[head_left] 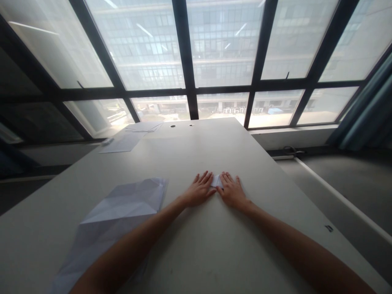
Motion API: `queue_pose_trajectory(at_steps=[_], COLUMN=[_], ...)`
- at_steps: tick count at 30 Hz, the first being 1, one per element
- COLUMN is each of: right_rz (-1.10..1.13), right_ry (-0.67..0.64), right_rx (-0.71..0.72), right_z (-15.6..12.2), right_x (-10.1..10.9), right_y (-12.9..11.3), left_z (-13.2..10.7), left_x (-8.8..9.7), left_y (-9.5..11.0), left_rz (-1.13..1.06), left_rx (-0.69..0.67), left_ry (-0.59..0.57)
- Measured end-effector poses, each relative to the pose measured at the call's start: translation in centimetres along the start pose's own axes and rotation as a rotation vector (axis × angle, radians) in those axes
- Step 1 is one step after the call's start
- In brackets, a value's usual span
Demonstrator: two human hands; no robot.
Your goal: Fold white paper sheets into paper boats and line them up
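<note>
A small folded piece of white paper (217, 181) lies flat on the white table (199, 151), with only its middle showing between my hands. My left hand (199, 190) presses on its left side, fingers stretched out and slightly spread. On the right side, my right hand (231, 190) rests flat in the same way, fingers extended. Both thumbs point inward and come close to each other just below the paper. The parts of the paper under my fingers are hidden.
Large creased white sheets (122, 204) lie at the left, partly beneath my left forearm. Farther back on the left are flat papers (122, 143). Two holes are cut near the table's far edge. A small dark mark (328, 228) is near the right edge. Windows stand beyond.
</note>
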State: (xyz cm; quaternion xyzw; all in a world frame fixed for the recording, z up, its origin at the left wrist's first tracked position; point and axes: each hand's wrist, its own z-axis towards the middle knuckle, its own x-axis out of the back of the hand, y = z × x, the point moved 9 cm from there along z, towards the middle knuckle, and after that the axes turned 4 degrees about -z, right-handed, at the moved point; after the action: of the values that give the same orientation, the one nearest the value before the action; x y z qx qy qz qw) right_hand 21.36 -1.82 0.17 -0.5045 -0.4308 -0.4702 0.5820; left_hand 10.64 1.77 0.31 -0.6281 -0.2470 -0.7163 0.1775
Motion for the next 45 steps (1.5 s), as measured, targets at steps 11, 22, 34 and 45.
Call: queue_pose_trajectory(at_steps=[11,22,34,45], right_rz=[0.033,0.07,0.22,0.365], right_ry=[0.015,0.026,0.156,0.302], right_rx=[0.001,-0.031,0.068,0.017], right_z=[-0.1,-0.1,-0.2,-0.5], right_x=[0.1,0.2,2.0,4.3], right_y=[0.4,0.7,0.0,0.6], left_z=[-0.1,0.3,0.0,-0.1], left_x=[0.5,1.5,3.3,3.9], left_y=[0.1,-0.2,0.0,-0.5], left_rz=[-0.05,-0.096,-0.13,-0.184], left_rx=[-0.005,0.028,0.038,0.057], left_ry=[0.024,0.123,0.249,0.266])
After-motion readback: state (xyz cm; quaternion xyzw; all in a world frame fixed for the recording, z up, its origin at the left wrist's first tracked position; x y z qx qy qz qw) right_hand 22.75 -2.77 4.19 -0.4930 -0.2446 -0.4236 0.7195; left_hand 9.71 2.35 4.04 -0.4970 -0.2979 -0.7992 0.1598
